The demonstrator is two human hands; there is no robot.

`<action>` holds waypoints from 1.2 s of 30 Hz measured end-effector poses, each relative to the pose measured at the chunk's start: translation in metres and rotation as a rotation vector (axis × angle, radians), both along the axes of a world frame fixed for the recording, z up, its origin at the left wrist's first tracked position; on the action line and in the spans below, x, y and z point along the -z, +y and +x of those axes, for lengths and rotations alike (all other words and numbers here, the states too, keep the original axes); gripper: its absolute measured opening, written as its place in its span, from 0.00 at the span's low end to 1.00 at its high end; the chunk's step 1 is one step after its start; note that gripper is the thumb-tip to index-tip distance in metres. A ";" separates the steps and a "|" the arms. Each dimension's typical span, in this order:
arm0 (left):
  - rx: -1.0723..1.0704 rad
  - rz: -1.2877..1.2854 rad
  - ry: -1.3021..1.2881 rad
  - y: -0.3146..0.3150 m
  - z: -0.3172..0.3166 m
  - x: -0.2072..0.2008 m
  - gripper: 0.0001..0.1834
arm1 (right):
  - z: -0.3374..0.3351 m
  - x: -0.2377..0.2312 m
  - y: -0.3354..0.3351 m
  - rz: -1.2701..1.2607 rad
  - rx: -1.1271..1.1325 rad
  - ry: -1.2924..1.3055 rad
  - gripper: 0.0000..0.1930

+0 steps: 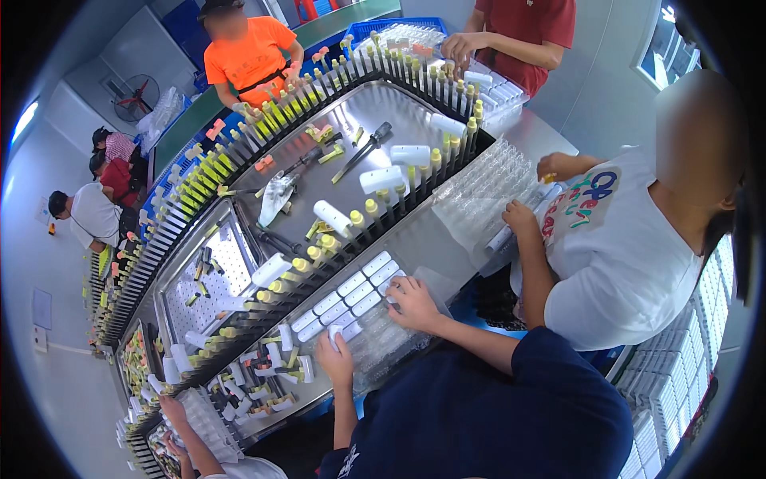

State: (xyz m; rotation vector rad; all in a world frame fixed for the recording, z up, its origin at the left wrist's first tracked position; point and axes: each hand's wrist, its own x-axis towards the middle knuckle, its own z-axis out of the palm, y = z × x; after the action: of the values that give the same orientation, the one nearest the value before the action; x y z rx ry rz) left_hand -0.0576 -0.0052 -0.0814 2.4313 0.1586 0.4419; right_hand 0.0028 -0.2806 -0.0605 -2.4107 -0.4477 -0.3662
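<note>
My left hand (pixel 338 361) is closed on a white oblong plastic piece (pixel 334 332), held just at the near left end of the rows. Fingers apart, my right hand (pixel 413 305) rests over the right end of the same rows and touches the pieces there. Between the hands lie several rows of white oblong pieces (pixel 349 300), each with small dark dots along its top. A clear plastic blister tray (pixel 383 345) shows beside them, partly covered by my right forearm.
Beyond the rows runs a conveyor with dark upright holders (pixel 383 209) carrying yellow-tipped parts around a metal table (pixel 335 112). Loose white and black parts (pixel 259 371) lie at left. A co-worker in white (pixel 614 231) handles pieces by clear trays (pixel 491 188) at right. Others work nearby.
</note>
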 end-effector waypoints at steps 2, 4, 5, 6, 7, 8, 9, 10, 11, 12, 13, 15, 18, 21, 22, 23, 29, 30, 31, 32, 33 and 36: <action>0.006 -0.024 0.015 -0.002 0.001 -0.004 0.17 | 0.001 0.002 0.001 0.038 0.024 -0.012 0.19; -0.011 -0.013 0.004 -0.002 0.000 -0.001 0.17 | 0.001 0.002 0.003 0.092 0.045 -0.004 0.20; -0.019 -0.008 -0.001 -0.001 0.000 0.001 0.17 | 0.001 0.002 0.003 0.118 0.057 0.000 0.20; -0.024 0.004 -0.005 -0.001 -0.001 0.001 0.17 | 0.001 0.002 0.003 0.137 0.056 0.002 0.20; -0.029 0.015 -0.009 -0.001 0.000 0.001 0.17 | 0.000 0.002 0.003 0.155 0.055 0.004 0.20; -0.034 0.027 -0.013 -0.002 -0.001 0.001 0.17 | -0.001 0.002 0.002 0.173 0.054 0.006 0.20; -0.028 0.023 -0.006 -0.002 -0.001 0.000 0.17 | 0.000 0.002 0.002 0.171 0.054 -0.001 0.20; -0.023 0.020 0.001 -0.003 -0.001 -0.002 0.17 | -0.001 0.002 0.002 0.168 0.054 -0.009 0.20; -0.018 0.017 0.007 -0.003 0.000 -0.003 0.16 | -0.001 0.002 0.002 0.166 0.053 -0.017 0.20; -0.018 0.015 -0.002 -0.003 0.000 -0.005 0.16 | -0.001 0.002 0.003 0.166 0.052 -0.013 0.20; -0.018 0.015 -0.011 -0.003 -0.001 -0.006 0.16 | -0.001 0.001 0.003 0.165 0.051 -0.008 0.20; -0.017 0.019 -0.034 -0.004 -0.001 -0.006 0.16 | -0.001 0.001 0.003 0.169 0.050 -0.007 0.19; -0.010 0.022 -0.056 -0.003 0.000 -0.006 0.16 | -0.001 0.004 0.003 0.203 0.060 -0.012 0.19; 0.008 0.003 -0.047 -0.001 -0.001 -0.008 0.16 | -0.003 0.007 0.004 0.271 0.085 0.001 0.20; 0.016 -0.002 -0.051 -0.001 -0.002 -0.009 0.15 | -0.003 0.008 0.004 0.288 0.091 0.011 0.21; 0.023 -0.006 -0.054 0.000 -0.002 -0.009 0.15 | -0.003 0.010 0.004 0.306 0.096 0.021 0.21; 0.034 0.008 -0.101 0.005 -0.003 -0.007 0.16 | -0.002 0.015 0.010 0.346 0.164 0.081 0.19; 0.044 -0.005 -0.089 0.006 -0.003 -0.006 0.16 | -0.002 0.016 0.010 0.328 0.178 0.092 0.19; 0.053 -0.017 -0.077 0.008 -0.004 -0.005 0.17 | -0.002 0.018 0.011 0.310 0.192 0.102 0.19; 0.063 -0.029 -0.065 0.010 -0.004 -0.004 0.17 | -0.001 0.019 0.011 0.293 0.207 0.113 0.19; 0.070 -0.031 -0.074 0.011 -0.004 -0.004 0.17 | -0.001 0.021 0.012 0.296 0.209 0.113 0.19; 0.090 -0.040 -0.099 0.012 -0.005 -0.005 0.17 | 0.000 0.023 0.014 0.310 0.222 0.123 0.20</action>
State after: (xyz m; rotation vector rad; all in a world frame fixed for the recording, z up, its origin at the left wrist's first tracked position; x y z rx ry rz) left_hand -0.0623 0.0071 -0.0764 2.3609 0.0151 0.5124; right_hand 0.0023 -0.2670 -0.0832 -2.1673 -0.0610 -0.3528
